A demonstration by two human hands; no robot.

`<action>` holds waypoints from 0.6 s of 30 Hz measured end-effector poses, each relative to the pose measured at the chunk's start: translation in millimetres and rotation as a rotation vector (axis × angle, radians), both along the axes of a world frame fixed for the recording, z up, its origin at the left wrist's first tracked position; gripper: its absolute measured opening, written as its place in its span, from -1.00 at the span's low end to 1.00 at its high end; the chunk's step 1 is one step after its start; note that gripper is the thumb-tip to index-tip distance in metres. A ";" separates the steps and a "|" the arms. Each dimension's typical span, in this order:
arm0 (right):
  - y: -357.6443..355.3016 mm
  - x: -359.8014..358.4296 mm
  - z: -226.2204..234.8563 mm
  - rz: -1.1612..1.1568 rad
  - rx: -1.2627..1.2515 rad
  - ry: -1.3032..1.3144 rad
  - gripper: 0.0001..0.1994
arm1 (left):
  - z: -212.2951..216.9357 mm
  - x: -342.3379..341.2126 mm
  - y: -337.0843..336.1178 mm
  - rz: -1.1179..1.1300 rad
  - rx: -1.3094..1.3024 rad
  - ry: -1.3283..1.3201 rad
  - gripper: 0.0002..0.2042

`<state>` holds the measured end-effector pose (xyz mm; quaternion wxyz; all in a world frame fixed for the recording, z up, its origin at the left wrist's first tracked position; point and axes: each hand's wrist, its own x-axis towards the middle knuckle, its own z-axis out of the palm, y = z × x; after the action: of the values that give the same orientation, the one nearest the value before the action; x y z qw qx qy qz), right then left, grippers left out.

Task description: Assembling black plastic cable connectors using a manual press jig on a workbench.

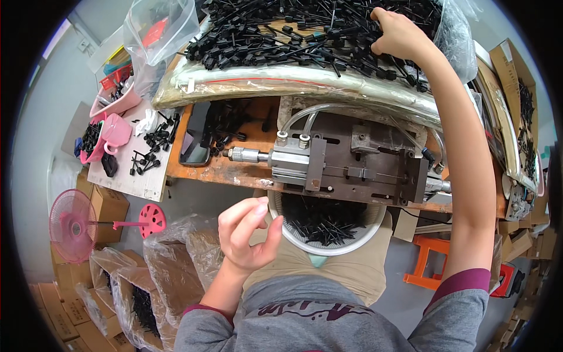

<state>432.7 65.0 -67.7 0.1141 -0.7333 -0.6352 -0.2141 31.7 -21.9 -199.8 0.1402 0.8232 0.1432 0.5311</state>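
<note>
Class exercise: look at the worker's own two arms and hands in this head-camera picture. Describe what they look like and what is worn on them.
Both hands are bare: no gloves, rings or watch show on the left hand or the right hand. The forearms are uncovered too. Grey sleeves are pushed up toward the elbows, each ending in a maroon cuff. The grey top carries a dark maroon print across the chest.

- Two hands: left hand [246, 232] just below the press [352, 167], right hand [399, 35] well above it.
- One press.
- Two clear hoses [305, 117] on the press's left top.
- One white basket [325, 226] below the press.
- One pink fan [73, 226] far left of the press.
- Two pink cups [111, 134] to the press's upper left.
- One orange stool [431, 264] at its lower right.
- Black parts [281, 29] above the press: too many to count.
</note>
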 end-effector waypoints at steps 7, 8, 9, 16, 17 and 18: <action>14.2 21.7 -15.9 -0.125 -0.037 0.268 -0.43 | -5.6 -1.8 -1.6 -0.033 -0.042 0.007 -0.38; 13.3 21.5 -14.7 -0.137 -0.032 0.291 -0.44 | -5.9 -1.6 -1.2 -0.033 -0.042 0.009 -0.39; 11.8 22.8 -10.9 -0.150 -0.028 0.313 -0.46 | -5.9 -1.2 -0.8 -0.035 -0.042 0.012 -0.39; -10.5 8.4 37.0 -0.118 0.072 0.837 -0.84 | -5.6 0.5 -2.4 -0.071 -0.061 0.022 -0.42; -15.7 10.4 42.4 -0.127 0.076 0.852 -0.84 | -5.5 1.3 -2.6 -0.081 -0.062 0.020 -0.43; -21.2 11.6 47.2 -0.135 0.080 0.867 -0.84 | -5.8 2.0 -3.1 -0.090 -0.064 0.017 -0.43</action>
<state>444.4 43.8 -20.6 0.3840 -0.7903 -0.4704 0.0820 33.7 -24.9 -205.6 0.1891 0.8285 0.1243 0.5122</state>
